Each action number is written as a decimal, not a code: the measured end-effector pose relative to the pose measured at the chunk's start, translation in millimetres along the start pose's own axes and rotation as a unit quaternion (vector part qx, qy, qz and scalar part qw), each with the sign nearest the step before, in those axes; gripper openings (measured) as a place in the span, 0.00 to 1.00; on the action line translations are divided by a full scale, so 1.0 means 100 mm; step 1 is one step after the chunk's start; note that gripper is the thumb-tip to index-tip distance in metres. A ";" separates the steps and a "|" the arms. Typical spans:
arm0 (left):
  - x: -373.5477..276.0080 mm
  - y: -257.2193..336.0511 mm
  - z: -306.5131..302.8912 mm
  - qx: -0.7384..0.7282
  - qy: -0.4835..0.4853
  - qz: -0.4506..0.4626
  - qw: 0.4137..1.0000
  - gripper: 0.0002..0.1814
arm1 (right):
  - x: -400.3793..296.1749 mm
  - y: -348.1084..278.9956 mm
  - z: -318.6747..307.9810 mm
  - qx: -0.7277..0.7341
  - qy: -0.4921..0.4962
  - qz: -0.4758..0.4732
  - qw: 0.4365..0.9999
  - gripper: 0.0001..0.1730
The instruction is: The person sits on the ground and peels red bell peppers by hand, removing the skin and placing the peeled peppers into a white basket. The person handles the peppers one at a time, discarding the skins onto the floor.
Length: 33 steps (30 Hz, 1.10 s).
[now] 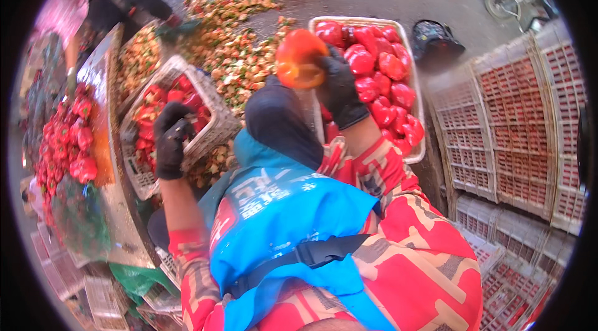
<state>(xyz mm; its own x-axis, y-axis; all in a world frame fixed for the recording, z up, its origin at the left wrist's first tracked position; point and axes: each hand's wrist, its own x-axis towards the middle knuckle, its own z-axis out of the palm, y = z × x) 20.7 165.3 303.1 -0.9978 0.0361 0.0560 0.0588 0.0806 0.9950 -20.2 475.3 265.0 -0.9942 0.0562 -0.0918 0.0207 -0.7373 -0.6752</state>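
My right hand (341,90), in a black glove, grips a red-orange bell pepper (301,57) above my knee. A pale opening or glossy patch shows on its lower side; blur hides which. Beneath that forearm stands a white plastic crate (417,97) full of glossy whole red bell peppers (383,79). My left hand (170,142), gloved in black too, has its fingers curled over a second white plastic crate (219,125). Whether something small sits in those fingers I cannot tell. Red peppers (187,90), some seemingly opened, lie in this tilted crate.
Pepper cores and scraps (238,50) cover the ground ahead. At left, a table (128,219) bears a heap of red peppers (65,135) and a green net bag (81,221). Another person (124,1) stands beyond it. Stacked crates (509,130) rise at right, near a black bucket-like container (437,41).
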 end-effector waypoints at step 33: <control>-0.53 -1.80 -0.83 0.417 -0.003 -0.093 0.904 0.09 | -1.74 -0.30 -2.33 -0.815 0.150 -0.131 0.545 0.38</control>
<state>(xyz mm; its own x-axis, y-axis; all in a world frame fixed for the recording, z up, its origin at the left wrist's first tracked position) 60.3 66.7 128.1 -0.9928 -0.0502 -0.1086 -0.1042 0.8083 0.5795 176.4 644.7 130.9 -0.9285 0.3039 0.2133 0.1919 0.8846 -0.4249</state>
